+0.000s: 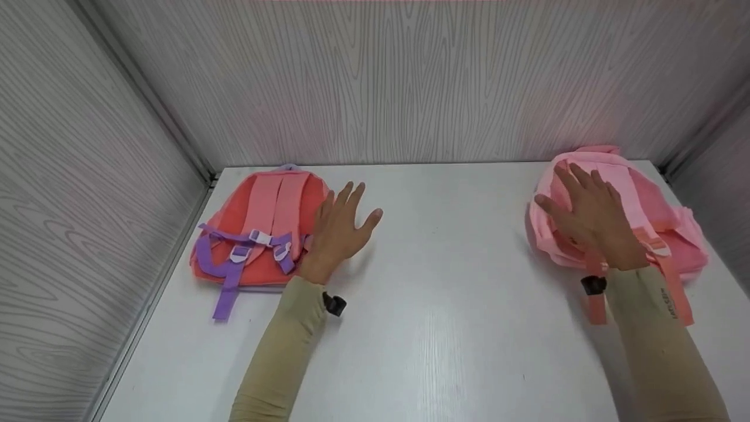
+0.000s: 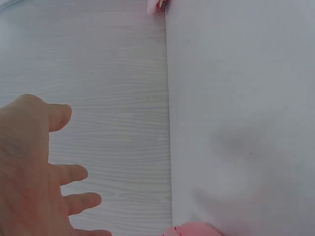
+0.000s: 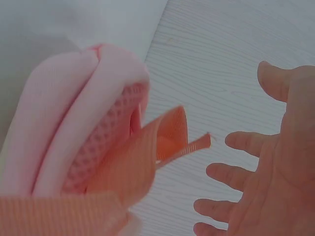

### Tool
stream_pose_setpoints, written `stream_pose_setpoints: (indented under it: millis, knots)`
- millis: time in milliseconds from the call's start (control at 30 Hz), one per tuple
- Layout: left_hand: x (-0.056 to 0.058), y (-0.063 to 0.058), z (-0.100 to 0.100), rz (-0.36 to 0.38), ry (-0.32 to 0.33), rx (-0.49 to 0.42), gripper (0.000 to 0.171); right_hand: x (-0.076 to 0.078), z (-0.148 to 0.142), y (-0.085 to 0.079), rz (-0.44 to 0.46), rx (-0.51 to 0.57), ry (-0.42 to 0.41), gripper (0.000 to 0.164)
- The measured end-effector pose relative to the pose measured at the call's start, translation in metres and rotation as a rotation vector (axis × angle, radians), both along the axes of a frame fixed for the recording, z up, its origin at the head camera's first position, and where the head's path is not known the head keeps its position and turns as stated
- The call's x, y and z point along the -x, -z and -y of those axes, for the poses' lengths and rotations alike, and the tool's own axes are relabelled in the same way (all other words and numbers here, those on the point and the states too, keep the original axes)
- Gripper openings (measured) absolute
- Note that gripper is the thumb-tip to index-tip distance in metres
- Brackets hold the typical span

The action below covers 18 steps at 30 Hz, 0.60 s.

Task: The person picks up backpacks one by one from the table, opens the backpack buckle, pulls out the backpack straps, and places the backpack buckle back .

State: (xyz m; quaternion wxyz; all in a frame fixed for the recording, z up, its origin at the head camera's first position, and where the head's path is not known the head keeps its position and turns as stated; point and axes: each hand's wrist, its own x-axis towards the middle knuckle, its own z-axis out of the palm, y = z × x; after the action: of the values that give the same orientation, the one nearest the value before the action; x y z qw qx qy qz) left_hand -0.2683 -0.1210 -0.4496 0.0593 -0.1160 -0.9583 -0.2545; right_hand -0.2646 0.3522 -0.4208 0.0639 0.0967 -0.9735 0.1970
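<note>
the red backpack point(image 1: 263, 225) lay left of your left hand point(image 1: 337, 234), the pink backpack point(image 1: 636, 199) below your right hand point(image 1: 595, 220); both hung spread, grasping nothing.

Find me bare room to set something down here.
The widest free patch of tabletop lies between the coral backpack and the pink backpack, up to the wood-grain back wall. A smaller one lies between the left sleeve and the left wall. Both sides are crowded: left hand and right hand partly hide the backpacks from above.
</note>
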Motion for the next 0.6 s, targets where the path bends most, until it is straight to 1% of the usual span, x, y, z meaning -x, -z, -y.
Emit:
stream_pose_setpoints:
  millis: [167, 233, 300, 367, 500, 533, 600]
  knots:
    - [-0.001, -0.001, -0.016, 0.009, 0.050, -0.067, 0.075, -0.006, -0.020, -0.007, -0.065, 0.013, -0.001, 0.085]
    - [-0.001, -0.001, -0.024, 0.010, 0.075, -0.094, 0.074, -0.009, -0.029, -0.008, -0.070, 0.014, 0.020, 0.085]
    - [-0.001, -0.002, -0.031, 0.014, 0.097, -0.112, 0.074, -0.011, -0.037, -0.008, -0.099, 0.013, 0.034, 0.082]
    - [-0.001, -0.004, -0.039, 0.026, 0.118, -0.123, 0.074, -0.014, -0.046, -0.008, -0.098, 0.007, 0.062, 0.081]
    - [0.000, -0.008, -0.054, 0.041, 0.139, -0.133, 0.073, -0.019, -0.059, -0.009, -0.040, 0.029, 0.110, 0.083]
    - [0.000, -0.009, -0.058, 0.047, 0.143, -0.134, 0.072, -0.021, -0.062, -0.009, 0.006, 0.035, 0.134, 0.085]
    - [0.001, -0.011, -0.065, 0.054, 0.153, -0.142, 0.072, -0.023, -0.068, -0.011, 0.060, 0.050, 0.166, 0.088]
